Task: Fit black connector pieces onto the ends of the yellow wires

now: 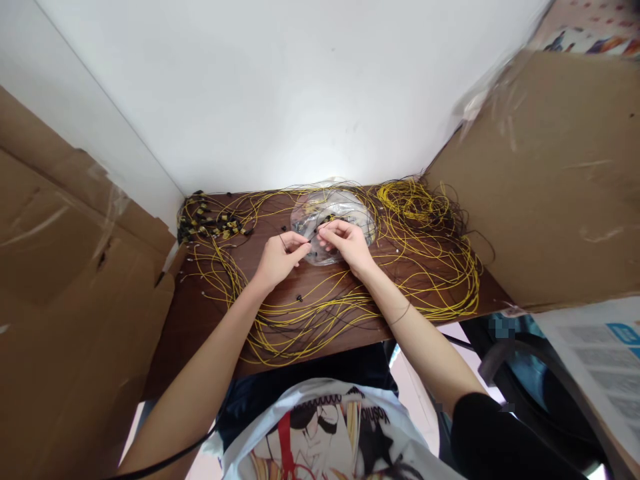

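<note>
Fingertips of the left hand [279, 257] and right hand [345, 243] pinch a thin black wire [306, 245] between them, above the crinkled clear plastic bag [327, 217] at the desk's middle. It looks light, limp and easily kinked, best held near its end. Loose yellow cable loops [425, 267] sprawl across the dark brown wooden desk [200, 320], between cardboard walls [550, 180].

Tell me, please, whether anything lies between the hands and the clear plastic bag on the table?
Nothing visible does: the left hand and right hand already pinch small pieces right at the clear plastic bag, amid yellow cables.
</note>
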Demonstrator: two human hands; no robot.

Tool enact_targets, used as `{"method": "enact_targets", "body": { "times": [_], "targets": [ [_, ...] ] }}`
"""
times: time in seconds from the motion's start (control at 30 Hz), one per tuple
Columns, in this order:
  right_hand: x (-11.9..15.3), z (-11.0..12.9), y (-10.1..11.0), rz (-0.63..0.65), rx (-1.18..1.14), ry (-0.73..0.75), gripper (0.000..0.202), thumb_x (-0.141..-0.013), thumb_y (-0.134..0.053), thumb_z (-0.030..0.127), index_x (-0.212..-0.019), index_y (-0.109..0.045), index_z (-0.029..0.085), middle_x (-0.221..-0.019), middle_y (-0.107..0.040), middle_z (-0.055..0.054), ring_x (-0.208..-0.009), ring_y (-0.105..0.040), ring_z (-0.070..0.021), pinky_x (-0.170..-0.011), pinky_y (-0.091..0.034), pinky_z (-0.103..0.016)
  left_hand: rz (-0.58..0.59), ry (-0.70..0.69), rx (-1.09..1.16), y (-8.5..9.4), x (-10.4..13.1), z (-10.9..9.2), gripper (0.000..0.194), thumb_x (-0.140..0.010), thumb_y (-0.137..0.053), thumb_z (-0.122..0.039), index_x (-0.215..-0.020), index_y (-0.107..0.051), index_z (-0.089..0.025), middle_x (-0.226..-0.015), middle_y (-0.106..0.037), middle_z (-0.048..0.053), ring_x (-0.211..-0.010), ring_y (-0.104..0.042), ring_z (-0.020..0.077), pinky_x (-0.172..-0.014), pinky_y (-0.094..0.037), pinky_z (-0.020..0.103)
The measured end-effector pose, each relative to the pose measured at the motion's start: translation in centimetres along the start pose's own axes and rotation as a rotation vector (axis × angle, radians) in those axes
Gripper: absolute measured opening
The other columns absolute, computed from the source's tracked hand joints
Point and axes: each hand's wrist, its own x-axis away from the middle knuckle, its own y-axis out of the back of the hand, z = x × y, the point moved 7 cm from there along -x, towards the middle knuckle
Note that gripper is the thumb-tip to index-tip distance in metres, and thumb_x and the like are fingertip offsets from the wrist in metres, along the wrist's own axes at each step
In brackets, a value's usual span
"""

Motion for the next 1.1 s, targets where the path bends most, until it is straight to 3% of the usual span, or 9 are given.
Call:
{"method": "enact_targets", "body": {
  "times": [0.53, 1.1],
  "targets": [
    [0.03, 0.0, -0.22, 0.04, 0.02, 0.0, 0.032, -0.065, -0.075, 0.044, -0.072, -0.062, 0.015, -0.064, -0.065, -0.001, -0.058, -0.057, -0.0097, -0.051, -0.044, -0.02, -0.001, 0.022, 0.006, -0.02, 0.05, -0.16, 0.025, -0.068, -0.066, -0.033, -0.079, -0.066, -0.01, -0.066, -0.063, 0.003, -0.047, -0.046, 0.0068, -0.046, -0.039, 0.02],
    [0.2, 0.52, -0.56, 0.068, 0.007, 0.051, 0.03, -0.068, -0.073, 0.042, -0.073, -0.061, 0.015, -0.061, -0.063, 0.0, -0.056, -0.057, -0.0098, -0.051, -0.043, -0.021, 0.131, 0.051, 0.076, -0.42, 0.06, -0.06, 0.026, -0.073, -0.063, -0.035, -0.083, -0.071, -0.012, -0.072, -0.069, 0.006, -0.056, -0.049, 0.009, -0.053, -0.038, 0.021]
  ]
}}
